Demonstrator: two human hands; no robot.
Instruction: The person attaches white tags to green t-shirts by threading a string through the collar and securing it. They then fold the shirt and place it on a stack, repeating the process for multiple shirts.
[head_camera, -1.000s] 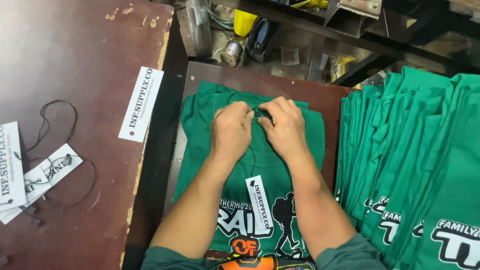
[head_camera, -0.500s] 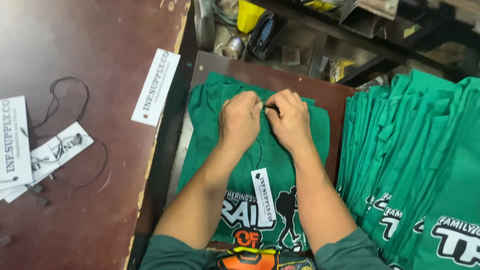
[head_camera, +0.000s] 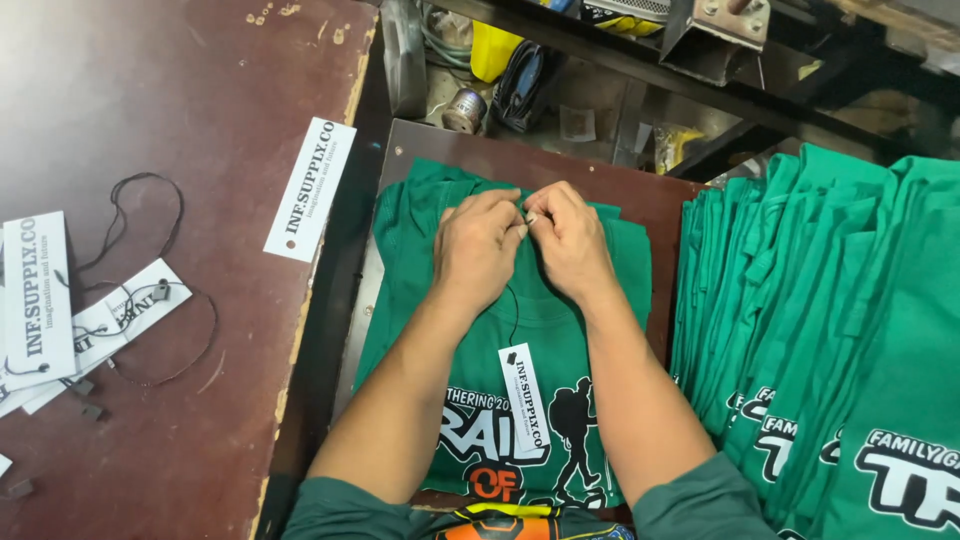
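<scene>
A green printed T-shirt (head_camera: 520, 330) lies flat on a small brown board (head_camera: 600, 180). Both of my hands rest on its collar. My left hand (head_camera: 478, 250) and my right hand (head_camera: 572, 240) meet fingertip to fingertip and pinch a small fastener on a thin black string (head_camera: 512, 320). That string runs down to a white hang tag (head_camera: 524, 396) lying on the shirt's chest print.
A fanned stack of matching green shirts (head_camera: 830, 330) fills the right side. On the dark red table (head_camera: 180, 120) at left lie a loose white tag (head_camera: 310, 190) and several tags with black strings (head_camera: 60, 320). Tools and clutter sit on the shelf (head_camera: 560, 70) beyond.
My hands stay at the collar, the fingertips drawing closer together on the string's fastener. The view has shifted slightly.
</scene>
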